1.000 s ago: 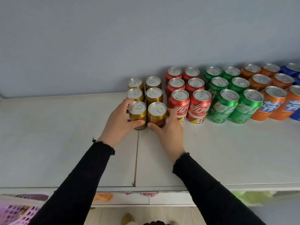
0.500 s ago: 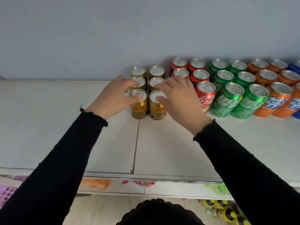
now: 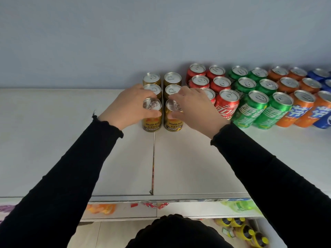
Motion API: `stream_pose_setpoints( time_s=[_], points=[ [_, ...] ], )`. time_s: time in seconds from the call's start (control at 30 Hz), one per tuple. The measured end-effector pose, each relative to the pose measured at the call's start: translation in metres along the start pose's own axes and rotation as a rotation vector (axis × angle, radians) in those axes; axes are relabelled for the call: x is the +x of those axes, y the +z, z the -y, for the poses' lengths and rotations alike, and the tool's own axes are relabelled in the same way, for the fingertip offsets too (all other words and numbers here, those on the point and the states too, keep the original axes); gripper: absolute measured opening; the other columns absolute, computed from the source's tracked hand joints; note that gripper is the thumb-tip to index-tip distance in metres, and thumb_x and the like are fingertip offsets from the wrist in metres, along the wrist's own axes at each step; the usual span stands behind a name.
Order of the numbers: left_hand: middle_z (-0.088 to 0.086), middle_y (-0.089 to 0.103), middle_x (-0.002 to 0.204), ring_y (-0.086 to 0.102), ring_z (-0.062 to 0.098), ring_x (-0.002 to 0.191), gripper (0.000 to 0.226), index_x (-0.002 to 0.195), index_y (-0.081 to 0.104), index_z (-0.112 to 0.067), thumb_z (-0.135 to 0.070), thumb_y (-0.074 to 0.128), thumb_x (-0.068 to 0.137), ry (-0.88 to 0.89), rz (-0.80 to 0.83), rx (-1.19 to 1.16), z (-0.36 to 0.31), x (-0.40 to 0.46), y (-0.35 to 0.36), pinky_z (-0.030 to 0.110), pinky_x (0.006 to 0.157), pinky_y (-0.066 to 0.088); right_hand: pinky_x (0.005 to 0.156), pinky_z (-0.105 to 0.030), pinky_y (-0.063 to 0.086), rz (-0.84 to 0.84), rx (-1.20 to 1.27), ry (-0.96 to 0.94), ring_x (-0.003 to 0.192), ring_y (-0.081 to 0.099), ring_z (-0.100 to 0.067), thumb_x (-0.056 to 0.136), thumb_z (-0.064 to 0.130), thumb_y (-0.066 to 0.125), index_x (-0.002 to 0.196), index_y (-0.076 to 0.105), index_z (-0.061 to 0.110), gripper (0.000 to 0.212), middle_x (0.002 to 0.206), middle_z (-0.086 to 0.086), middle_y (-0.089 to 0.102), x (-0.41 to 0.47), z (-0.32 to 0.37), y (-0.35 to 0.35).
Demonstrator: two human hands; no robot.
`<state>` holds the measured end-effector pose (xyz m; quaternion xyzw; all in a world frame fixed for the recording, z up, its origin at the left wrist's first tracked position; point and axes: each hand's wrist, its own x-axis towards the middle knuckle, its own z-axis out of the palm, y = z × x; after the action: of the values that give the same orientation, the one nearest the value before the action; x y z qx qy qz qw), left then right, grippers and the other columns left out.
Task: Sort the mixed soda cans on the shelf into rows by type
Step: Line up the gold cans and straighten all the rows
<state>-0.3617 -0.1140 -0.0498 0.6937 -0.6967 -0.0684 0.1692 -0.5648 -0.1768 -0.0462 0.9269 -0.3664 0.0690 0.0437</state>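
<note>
Gold cans stand in two short rows on the white shelf top point(image 3: 179, 167). My left hand point(image 3: 129, 106) grips the rim of the front left gold can point(image 3: 151, 120). The front right gold can point(image 3: 173, 121) is held at its top by my right hand point(image 3: 195, 108). To the right stand red cans point(image 3: 227, 104), then green cans point(image 3: 254, 108), orange cans point(image 3: 297, 108) and blue cans point(image 3: 322, 117), each type in its own two rows running back to the wall. My right hand hides part of one front red can.
A blue-grey wall point(image 3: 125, 42) rises right behind the cans. The shelf's front edge point(image 3: 161, 197) runs across below my arms, with a seam down its middle. Yellow bottles point(image 3: 247, 231) stand on a lower level at bottom right. Bare shelf extends to the left.
Both hands rose from the sides of the front gold cans to their tops. The camera view shifted a little; the cans stayed in place.
</note>
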Motion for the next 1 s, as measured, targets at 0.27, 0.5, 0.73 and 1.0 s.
stream_pose_setpoints(
  time_s=[0.27,0.5,0.73,1.0],
  points=[
    [-0.001,0.055,0.107,0.058,0.017,0.093,0.045,0.118,0.061,-0.026,-0.060,0.063,0.088,-0.018,-0.088,-0.050,0.005,0.021,-0.025,0.031,0.074,0.041,0.097,-0.043,0.040,-0.117,0.121,0.085,0.108,0.059,-0.026,0.096,0.051,0.053,0.130,0.060,0.025,0.044,0.117,-0.003,0.063,0.032,-0.027,-0.029],
    [0.001,0.056,0.100,0.050,0.021,0.091,0.045,0.109,0.069,-0.017,-0.054,0.071,0.083,-0.108,-0.040,0.065,0.000,0.056,-0.011,0.032,0.075,0.035,0.082,-0.039,0.052,0.105,0.011,0.134,0.095,0.063,-0.026,0.092,0.053,0.055,0.107,0.068,0.014,0.043,0.101,-0.006,0.067,0.064,-0.018,-0.021],
    [0.004,0.061,0.103,0.056,0.026,0.093,0.047,0.109,0.060,-0.014,-0.050,0.074,0.082,-0.135,-0.054,0.045,0.003,0.060,-0.007,0.033,0.072,0.037,0.082,-0.038,0.053,0.090,0.045,0.172,0.100,0.063,-0.026,0.090,0.051,0.062,0.117,0.064,0.016,0.044,0.111,-0.005,0.067,0.067,-0.021,-0.015],
    [0.011,0.059,0.131,0.057,0.030,0.117,0.061,0.136,0.054,-0.011,-0.052,0.064,0.091,-0.208,-0.059,0.030,0.005,0.100,-0.016,0.036,0.089,0.043,0.093,-0.044,0.042,0.007,-0.063,0.269,0.107,0.058,-0.030,0.097,0.040,0.051,0.114,0.062,0.022,0.027,0.114,-0.006,0.066,0.107,-0.041,-0.009]
  ],
)
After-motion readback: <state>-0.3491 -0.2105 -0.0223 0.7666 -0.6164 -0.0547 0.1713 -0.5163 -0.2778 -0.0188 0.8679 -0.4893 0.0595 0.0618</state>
